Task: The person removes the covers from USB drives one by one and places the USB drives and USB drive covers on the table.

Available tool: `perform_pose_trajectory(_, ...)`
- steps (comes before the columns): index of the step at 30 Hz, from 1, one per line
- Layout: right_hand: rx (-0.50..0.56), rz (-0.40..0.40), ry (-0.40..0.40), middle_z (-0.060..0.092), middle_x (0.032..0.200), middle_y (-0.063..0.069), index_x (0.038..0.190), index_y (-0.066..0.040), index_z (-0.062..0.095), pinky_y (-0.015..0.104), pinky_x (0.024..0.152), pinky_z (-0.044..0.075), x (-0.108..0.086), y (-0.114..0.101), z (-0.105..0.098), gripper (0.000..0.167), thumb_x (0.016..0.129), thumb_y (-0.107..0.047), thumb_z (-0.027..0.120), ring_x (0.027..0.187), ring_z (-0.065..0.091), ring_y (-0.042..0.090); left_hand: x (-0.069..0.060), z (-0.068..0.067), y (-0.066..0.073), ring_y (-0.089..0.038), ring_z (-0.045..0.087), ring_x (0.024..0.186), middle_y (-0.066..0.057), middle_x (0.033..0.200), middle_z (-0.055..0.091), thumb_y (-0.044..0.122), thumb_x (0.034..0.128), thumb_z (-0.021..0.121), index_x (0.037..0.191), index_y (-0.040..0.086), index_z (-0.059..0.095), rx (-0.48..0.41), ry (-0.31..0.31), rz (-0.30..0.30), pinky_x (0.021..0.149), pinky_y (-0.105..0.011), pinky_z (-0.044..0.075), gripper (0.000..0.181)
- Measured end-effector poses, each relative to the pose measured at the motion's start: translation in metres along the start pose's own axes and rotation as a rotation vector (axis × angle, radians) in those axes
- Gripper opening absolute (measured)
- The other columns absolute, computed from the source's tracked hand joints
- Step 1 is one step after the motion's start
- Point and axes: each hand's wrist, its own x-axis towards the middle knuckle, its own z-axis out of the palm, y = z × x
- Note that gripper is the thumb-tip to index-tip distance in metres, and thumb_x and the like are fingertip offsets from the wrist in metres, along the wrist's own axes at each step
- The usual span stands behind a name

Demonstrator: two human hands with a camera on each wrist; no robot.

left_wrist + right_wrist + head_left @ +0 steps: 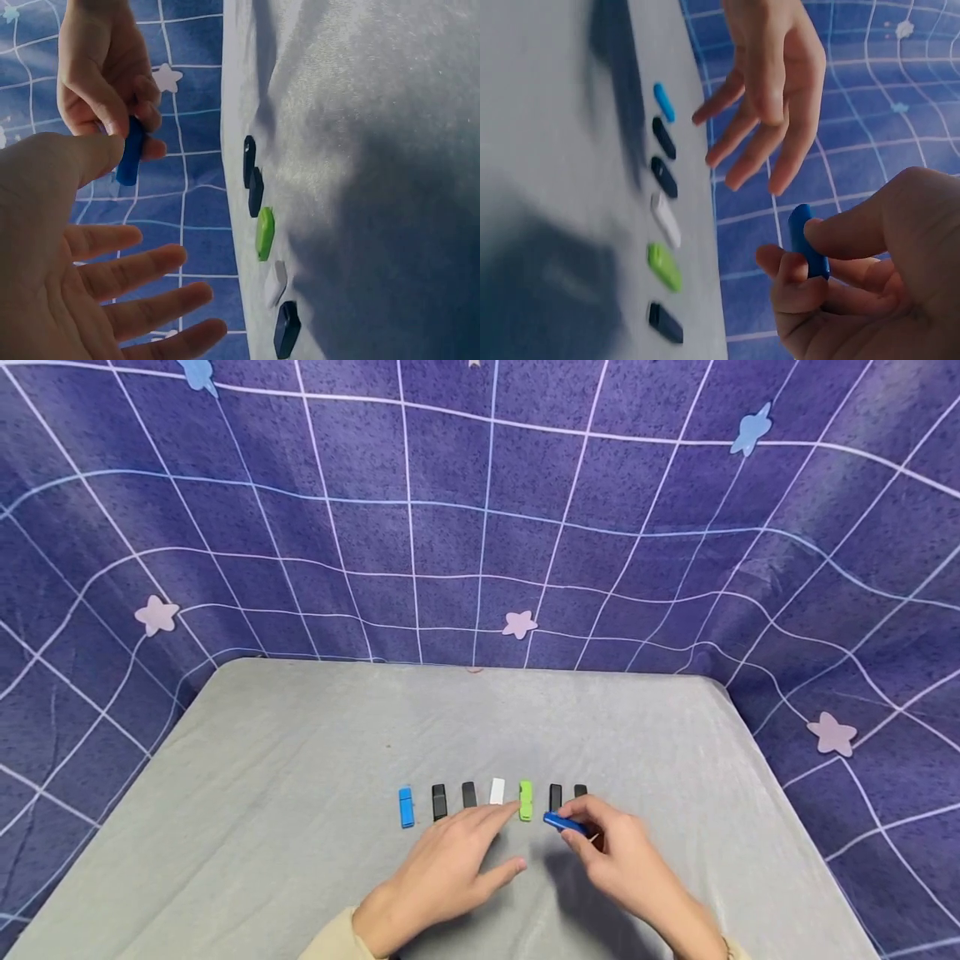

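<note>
My right hand [622,856] pinches a dark blue USB flash drive [564,822] between thumb and fingers, above the table. My left hand [453,868] hovers to its left, fingers extended and holding nothing. In the left wrist view its spread fingers [150,270] show, apart from the drive. Beyond the hands runs a row of flash drives: light blue [407,807], black [439,802], dark [468,794], white [497,791], bright green [526,801], then a black one [555,797] and another dark one [581,791] partly behind my right hand.
A grey cloth covers the table [300,735], and the row lies across its middle. Behind and at both sides hangs a purple-blue curtain [450,543] with grid lines and stars. Shadows of the hands fall on the cloth.
</note>
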Motion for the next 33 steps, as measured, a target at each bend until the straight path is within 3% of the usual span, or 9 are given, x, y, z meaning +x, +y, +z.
perform_pose_trajectory(4,0.042,0.01,-0.064,0.071,0.091,-0.008,0.105,-0.021,0.069,0.023,0.063,0.053,0.003,-0.011,0.005,0.014,0.096,-0.01,0.071,0.071,0.059,0.003,-0.003,-0.006,-0.006,-0.017,0.067,0.119,0.002,0.131,0.07,0.05,0.0967,0.068,0.145,0.018,0.058,0.013,0.058,0.008,0.095,-0.041,0.058,0.059)
perform_pose_trajectory(8,0.091,-0.041,-0.105,0.071,0.092,-0.007,0.105,-0.02,0.069,0.024,0.064,0.054,0.008,-0.019,0.013,0.012,0.097,-0.01,0.069,0.072,0.059,0.004,-0.008,-0.014,-0.012,-0.015,0.069,0.117,0.002,0.13,0.071,0.052,0.0969,0.067,0.141,0.018,0.062,0.038,0.102,0.022,0.093,-0.039,0.059,0.056)
perform_pose_trajectory(16,0.14,-0.097,-0.172,0.072,0.094,-0.007,0.106,-0.018,0.07,0.024,0.063,0.054,0.014,-0.031,0.022,0.01,0.099,-0.011,0.067,0.071,0.06,0.004,-0.016,-0.023,-0.014,-0.014,0.068,0.117,0.003,0.127,0.071,0.051,0.0998,0.063,0.141,0.017,0.062,0.019,0.105,0.03,0.096,-0.039,0.057,0.053)
perform_pose_trajectory(27,0.193,-0.092,-0.215,0.074,0.102,-0.004,0.109,-0.019,0.069,0.025,0.067,0.057,0.011,-0.039,0.027,0.011,0.1,-0.015,0.068,0.078,0.064,0.005,-0.02,-0.018,-0.006,-0.01,0.069,0.112,0.008,0.123,0.072,0.047,0.1033,0.059,0.135,0.018,0.065,-0.019,0.132,0.084,0.09,-0.034,0.059,0.043)
perform_pose_trajectory(33,0.219,-0.099,-0.231,0.072,0.097,-0.003,0.107,-0.021,0.07,0.023,0.064,0.054,0.011,-0.04,0.028,0.007,0.1,-0.018,0.067,0.074,0.06,0.005,-0.02,-0.016,-0.003,-0.005,0.067,0.087,0.017,0.097,0.072,0.042,0.1048,0.057,0.112,0.024,0.07,0.022,0.169,0.104,0.073,-0.028,0.055,0.023)
